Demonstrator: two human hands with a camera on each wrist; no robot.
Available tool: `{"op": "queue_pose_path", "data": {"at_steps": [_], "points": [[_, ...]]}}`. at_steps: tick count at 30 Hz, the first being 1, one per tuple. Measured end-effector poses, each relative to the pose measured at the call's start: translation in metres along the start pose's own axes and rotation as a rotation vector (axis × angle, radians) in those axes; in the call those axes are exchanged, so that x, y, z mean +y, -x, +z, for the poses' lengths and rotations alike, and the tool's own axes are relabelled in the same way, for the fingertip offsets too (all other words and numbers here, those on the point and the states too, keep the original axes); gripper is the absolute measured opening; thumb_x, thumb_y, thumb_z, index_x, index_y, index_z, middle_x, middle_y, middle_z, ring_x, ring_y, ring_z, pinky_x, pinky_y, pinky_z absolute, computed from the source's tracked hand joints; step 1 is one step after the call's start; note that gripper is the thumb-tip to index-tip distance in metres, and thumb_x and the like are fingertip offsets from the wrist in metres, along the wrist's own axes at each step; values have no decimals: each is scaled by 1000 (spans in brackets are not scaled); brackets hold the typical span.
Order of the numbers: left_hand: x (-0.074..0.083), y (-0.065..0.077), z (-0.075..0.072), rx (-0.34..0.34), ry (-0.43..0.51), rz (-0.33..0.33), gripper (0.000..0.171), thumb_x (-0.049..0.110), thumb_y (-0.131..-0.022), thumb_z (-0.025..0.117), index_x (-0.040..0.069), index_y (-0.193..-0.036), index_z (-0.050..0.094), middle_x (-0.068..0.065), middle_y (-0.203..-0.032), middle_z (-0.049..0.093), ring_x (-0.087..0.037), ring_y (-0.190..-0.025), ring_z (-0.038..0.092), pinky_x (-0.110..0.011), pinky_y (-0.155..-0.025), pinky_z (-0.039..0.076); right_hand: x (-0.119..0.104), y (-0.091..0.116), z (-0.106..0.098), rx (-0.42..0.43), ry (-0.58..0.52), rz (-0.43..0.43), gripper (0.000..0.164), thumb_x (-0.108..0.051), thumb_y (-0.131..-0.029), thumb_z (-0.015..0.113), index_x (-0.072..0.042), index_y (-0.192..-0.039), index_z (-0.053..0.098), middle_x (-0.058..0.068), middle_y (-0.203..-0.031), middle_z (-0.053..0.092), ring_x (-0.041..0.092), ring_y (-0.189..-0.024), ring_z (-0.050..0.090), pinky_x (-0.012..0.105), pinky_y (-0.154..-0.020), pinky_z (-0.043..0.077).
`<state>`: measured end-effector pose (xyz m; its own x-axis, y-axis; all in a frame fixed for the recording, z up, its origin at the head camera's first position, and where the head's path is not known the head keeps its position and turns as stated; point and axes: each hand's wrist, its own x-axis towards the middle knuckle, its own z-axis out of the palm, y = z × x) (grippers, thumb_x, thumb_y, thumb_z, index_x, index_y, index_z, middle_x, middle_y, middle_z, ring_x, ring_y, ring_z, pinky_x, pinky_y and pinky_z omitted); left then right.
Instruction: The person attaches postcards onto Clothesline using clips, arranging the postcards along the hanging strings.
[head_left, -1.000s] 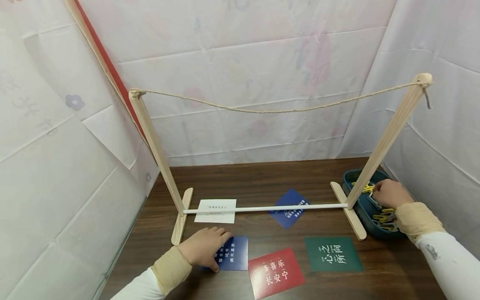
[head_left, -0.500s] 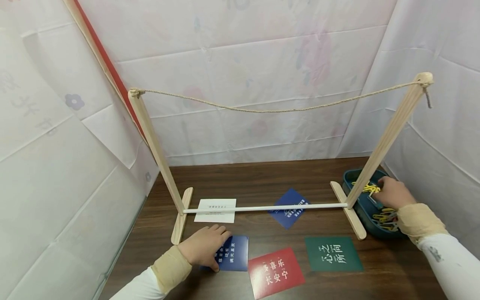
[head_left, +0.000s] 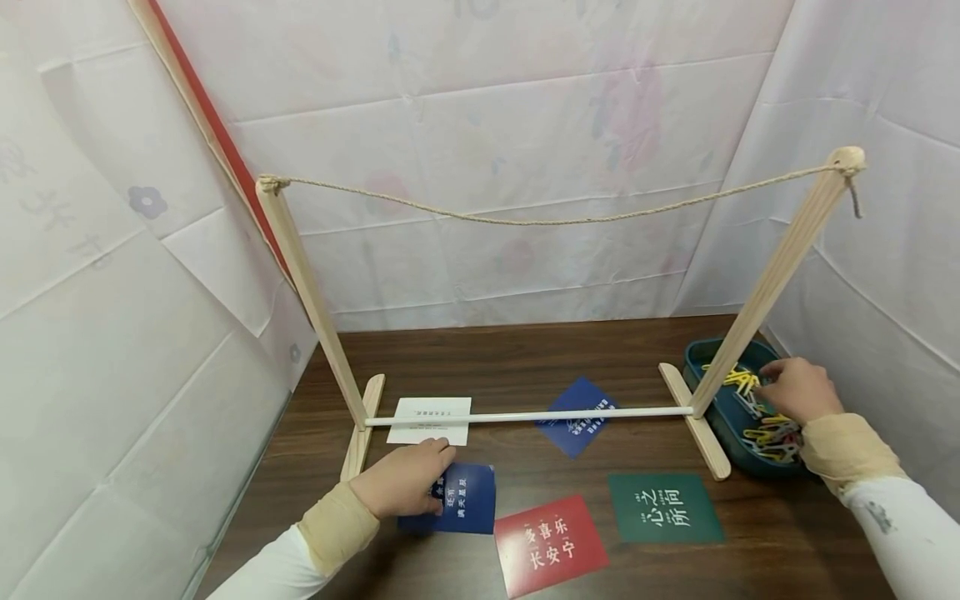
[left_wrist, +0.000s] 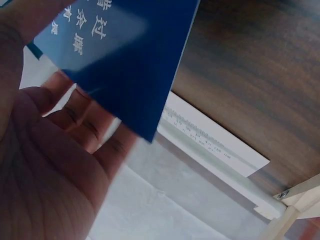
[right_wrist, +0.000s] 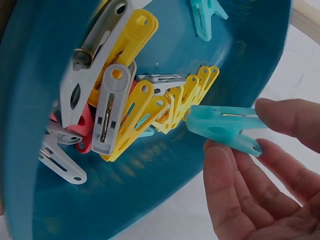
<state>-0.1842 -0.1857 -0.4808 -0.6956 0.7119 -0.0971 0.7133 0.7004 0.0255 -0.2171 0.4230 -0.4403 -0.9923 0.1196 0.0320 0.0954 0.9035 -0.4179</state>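
My left hand (head_left: 405,481) grips the left edge of a dark blue card (head_left: 474,498) printed with white characters. In the left wrist view the thumb lies over the card's face and the fingers are behind it. Over the right end of the table, my right hand (head_left: 804,390) is above a dark teal bin (right_wrist: 165,200). It pinches a turquoise clothespin (right_wrist: 225,125) between thumb and fingers, as the right wrist view shows. Below lie several yellow clothespins (right_wrist: 132,125), with grey ones (right_wrist: 107,107) and a red one (right_wrist: 85,135) among them.
A wooden stand has two posts (head_left: 776,267), a sagging rope (head_left: 525,222) and a white bottom rod (head_left: 510,417). On the table lie a white card (head_left: 431,408), a tilted blue card (head_left: 573,433), a red card (head_left: 551,546) and a green card (head_left: 666,508). Cloth walls surround the table.
My left hand has curled its fingers on the blue card and raised it slightly off the table. The right hand has shifted a little to the right, over the bin.
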Motion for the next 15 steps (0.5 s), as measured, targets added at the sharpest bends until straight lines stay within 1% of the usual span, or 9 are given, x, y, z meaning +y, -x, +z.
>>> {"op": "queue_pose_path", "data": {"at_steps": [3, 4, 6, 10, 15], "points": [[-2, 1, -3, 12, 33, 11, 52, 28, -81, 97, 9, -117, 65, 0, -103, 70, -12, -90, 69, -36, -80, 62, -2, 2, 0, 26, -11, 8, 49, -12, -93, 76, 21, -127, 65, 46, -122, 65, 62, -93, 67, 62, -69, 57], [-3, 1, -4, 12, 43, 15, 50, 26, -83, 96, 9, -117, 65, 0, -103, 71, -12, -89, 69, -36, -80, 62, -3, 2, 0, 30, -15, 13, 50, -12, -93, 76, 22, -127, 64, 46, -122, 65, 62, -93, 67, 62, -69, 57], [-4, 1, -5, 17, 65, 25, 43, 23, -85, 93, 11, -114, 63, 2, -98, 71, -9, -85, 67, -35, -77, 61, -6, 2, 0, 37, -29, 28, 51, -12, -93, 77, 23, -127, 63, 47, -121, 65, 62, -95, 66, 61, -70, 57], [-5, 1, -7, 22, 102, 45, 33, 17, -90, 88, 13, -110, 62, 2, -96, 72, -8, -83, 65, -35, -77, 61, -10, 3, 2, 72, -53, 43, 49, -14, -94, 77, 23, -125, 64, 45, -118, 66, 61, -95, 67, 60, -70, 58], [-6, 1, -11, 5, 166, 50, 18, 11, -97, 79, 14, -107, 64, 3, -90, 71, -5, -80, 62, -34, -77, 60, -16, 4, 2, 132, -60, 12, 44, -13, -95, 77, 19, -124, 67, 43, -113, 68, 57, -91, 68, 59, -67, 58]]}}
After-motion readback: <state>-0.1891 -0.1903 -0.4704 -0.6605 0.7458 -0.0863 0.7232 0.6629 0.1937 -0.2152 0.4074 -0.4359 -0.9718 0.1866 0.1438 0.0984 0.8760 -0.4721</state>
